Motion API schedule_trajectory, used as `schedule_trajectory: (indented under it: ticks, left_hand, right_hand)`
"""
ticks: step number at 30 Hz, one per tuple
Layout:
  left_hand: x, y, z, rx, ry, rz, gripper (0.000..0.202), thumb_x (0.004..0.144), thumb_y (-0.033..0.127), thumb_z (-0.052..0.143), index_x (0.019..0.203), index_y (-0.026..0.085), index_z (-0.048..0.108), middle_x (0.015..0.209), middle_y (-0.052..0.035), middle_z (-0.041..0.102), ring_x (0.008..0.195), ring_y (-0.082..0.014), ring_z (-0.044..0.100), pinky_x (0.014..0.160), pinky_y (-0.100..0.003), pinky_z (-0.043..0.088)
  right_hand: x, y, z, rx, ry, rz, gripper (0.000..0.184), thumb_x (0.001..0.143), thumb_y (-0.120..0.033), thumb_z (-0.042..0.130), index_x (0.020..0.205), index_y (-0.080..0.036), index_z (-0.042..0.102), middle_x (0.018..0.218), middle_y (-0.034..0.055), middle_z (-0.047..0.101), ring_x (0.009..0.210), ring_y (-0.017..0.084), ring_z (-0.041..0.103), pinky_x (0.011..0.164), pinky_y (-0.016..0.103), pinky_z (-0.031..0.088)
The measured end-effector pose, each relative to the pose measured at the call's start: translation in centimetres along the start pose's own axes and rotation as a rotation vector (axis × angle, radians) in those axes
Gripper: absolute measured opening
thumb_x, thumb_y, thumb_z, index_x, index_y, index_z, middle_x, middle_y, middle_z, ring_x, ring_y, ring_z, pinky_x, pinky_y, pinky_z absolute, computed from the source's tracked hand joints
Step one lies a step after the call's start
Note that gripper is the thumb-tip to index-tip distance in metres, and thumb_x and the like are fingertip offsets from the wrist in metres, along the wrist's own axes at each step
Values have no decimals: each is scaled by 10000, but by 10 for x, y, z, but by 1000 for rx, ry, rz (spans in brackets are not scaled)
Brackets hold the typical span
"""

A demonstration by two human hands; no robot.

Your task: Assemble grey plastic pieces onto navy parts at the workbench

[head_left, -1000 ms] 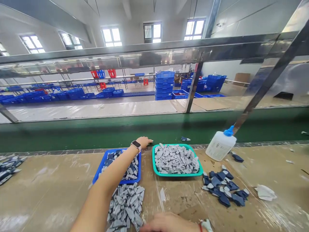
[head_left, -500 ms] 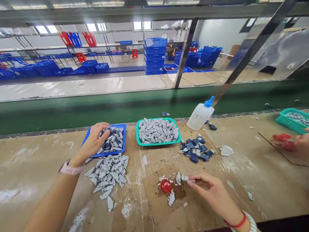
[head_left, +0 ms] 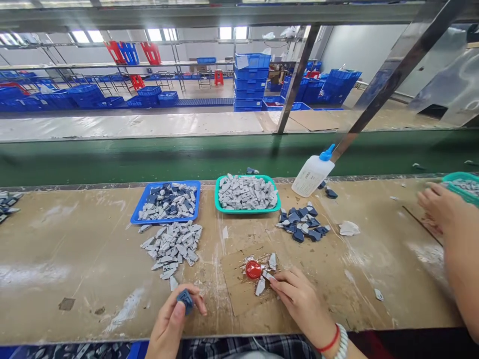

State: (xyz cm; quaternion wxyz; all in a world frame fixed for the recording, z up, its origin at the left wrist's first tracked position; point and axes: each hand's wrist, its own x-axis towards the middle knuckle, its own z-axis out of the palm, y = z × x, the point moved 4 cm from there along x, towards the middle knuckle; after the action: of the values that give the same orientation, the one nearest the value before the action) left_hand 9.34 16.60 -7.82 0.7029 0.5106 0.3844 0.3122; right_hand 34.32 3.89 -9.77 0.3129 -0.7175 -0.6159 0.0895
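Near the table's front edge, my left hand [head_left: 176,319] pinches a dark blue plastic piece [head_left: 185,301] between thumb and fingers. Over a square of cardboard [head_left: 239,301], my right hand [head_left: 301,296] grips a small light grey plastic piece [head_left: 268,275], its tip close to a round red dish [head_left: 253,269]. Two more grey pieces lie beside the dish, on wet-looking cardboard. A loose heap of grey pieces [head_left: 174,247] lies left of the cardboard. Behind the heap, a blue tray [head_left: 134,214] holds mixed grey and dark blue pieces.
A green tray [head_left: 247,211] of grey pieces stands at centre back. Right of it are a white bottle with a blue nozzle [head_left: 313,174] and a pile of dark blue pieces [head_left: 302,223]. Another person's arm [head_left: 454,234] reaches in at the right, near a second green tray [head_left: 454,178].
My left hand has come from the blue tray to the front edge with a dark blue piece. My right hand has brought its grey piece left, to the red dish. The other person's arm extends further in.
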Motion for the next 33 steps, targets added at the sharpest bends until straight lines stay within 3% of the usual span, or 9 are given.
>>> schedule_trajectory:
  ticks: [3, 6, 9, 11, 16, 19, 22, 30, 33]
  left_hand:
    - [3, -2, 10, 19, -85, 18, 368, 832, 550, 556, 854, 186, 610, 734, -19, 576, 641, -148, 520, 652, -248, 405]
    - [10, -1, 31, 67, -161, -17, 352, 869, 526, 516, 832, 182, 576, 700, 2, 507, 602, -119, 443, 585, -219, 362]
    - [18, 6, 61, 194, -254, -57, 306, 902, 495, 479, 926, 202, 560, 704, 15, 465, 639, -123, 407, 603, -214, 343]
    - [22, 14, 81, 281, -296, -44, 282, 903, 473, 490, 1007, 219, 556, 782, 4, 513, 703, -135, 443, 662, -222, 360]
    - [26, 28, 116, 331, -382, 88, 299, 876, 448, 547, 1084, 232, 549, 983, -34, 601, 879, -181, 539, 790, -256, 399]
    - [26, 25, 119, 353, -377, 151, 312, 872, 464, 541, 1087, 238, 557, 996, -37, 605, 902, -194, 554, 793, -271, 400]
    - [25, 24, 117, 393, -333, 233, 278, 894, 462, 498, 1042, 244, 588, 971, -34, 618, 909, -200, 562, 803, -287, 399]
    - [16, 13, 114, 455, -172, 223, 295, 946, 380, 358, 857, 196, 570, 778, -33, 607, 718, -170, 554, 668, -268, 400]
    - [10, 4, 82, 385, -40, 135, 351, 899, 452, 392, 756, 188, 575, 646, -10, 561, 598, -159, 513, 579, -263, 395]
  right_hand:
    - [3, -1, -6, 128, 17, 57, 167, 877, -268, 582, 866, -335, 734, 811, 33, 708, 750, 168, 636, 654, 316, 553]
    - [6, 3, -16, 383, 108, 272, 147, 821, -340, 645, 910, -300, 756, 805, 45, 721, 732, 176, 648, 655, 304, 555]
    - [8, 3, -24, 663, 144, 503, 286, 721, -449, 710, 859, -206, 776, 820, 87, 734, 733, 202, 672, 645, 292, 571]
    - [12, -4, -30, 787, 142, 530, 303, 683, -449, 738, 818, -181, 781, 822, 101, 735, 751, 214, 683, 659, 286, 582]
    - [26, -44, -60, 639, 287, 163, 134, 770, -244, 697, 871, -294, 769, 776, 36, 723, 694, 156, 685, 600, 203, 582]
    - [31, -65, -68, 492, 334, -60, 254, 820, -155, 636, 970, -337, 730, 810, 17, 722, 694, 120, 686, 597, 148, 569]
    - [33, -74, -64, 438, 326, -134, 230, 839, -123, 606, 982, -276, 703, 838, 26, 704, 717, 119, 678, 619, 160, 578]
    - [16, -90, -27, 156, 150, -276, 316, 866, -46, 469, 1121, -166, 611, 907, 98, 646, 792, 168, 611, 694, 250, 543]
    - [18, -98, -22, 212, -28, -369, 257, 885, -116, 482, 1099, -153, 619, 887, 89, 638, 771, 162, 603, 680, 239, 536]
